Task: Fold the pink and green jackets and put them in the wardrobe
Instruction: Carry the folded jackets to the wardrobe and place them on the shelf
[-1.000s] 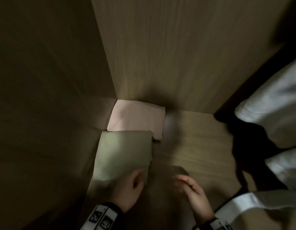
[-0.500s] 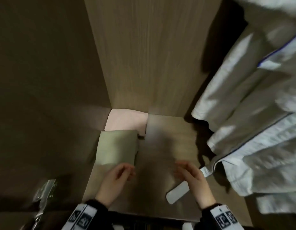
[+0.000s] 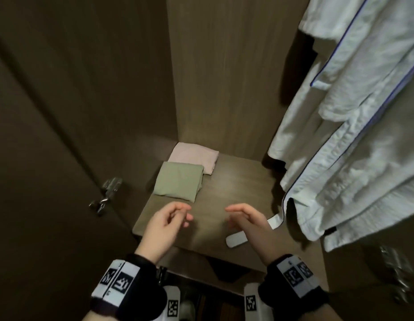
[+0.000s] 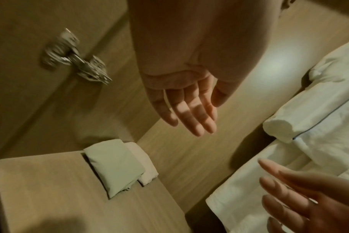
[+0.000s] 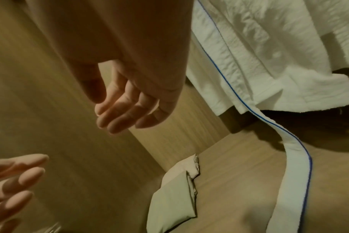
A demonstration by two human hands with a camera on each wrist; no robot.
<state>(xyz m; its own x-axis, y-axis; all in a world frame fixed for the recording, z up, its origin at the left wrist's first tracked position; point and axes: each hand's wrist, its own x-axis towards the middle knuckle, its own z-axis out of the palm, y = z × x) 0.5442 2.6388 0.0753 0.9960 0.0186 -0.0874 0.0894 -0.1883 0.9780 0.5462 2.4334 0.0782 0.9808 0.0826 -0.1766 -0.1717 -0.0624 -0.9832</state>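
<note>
With green jacket (image 3: 179, 180) and pink jacket (image 3: 194, 157) folded on the wardrobe shelf (image 3: 233, 195), left hand (image 3: 165, 224) and right hand (image 3: 246, 222) hover empty, fingers relaxed; only withdrawal seems left.

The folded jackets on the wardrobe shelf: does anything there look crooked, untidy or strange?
Nothing serious. The green jacket lies folded, overlapping the front edge of the pink jacket in the shelf corner. Only the white robe's belt trails loose across the shelf. Both the left hand and the right hand hold nothing.

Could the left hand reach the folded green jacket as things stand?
Probably yes: the left hand hovers empty just in front of the folded green jacket, with only bare wooden shelf between them.
</note>
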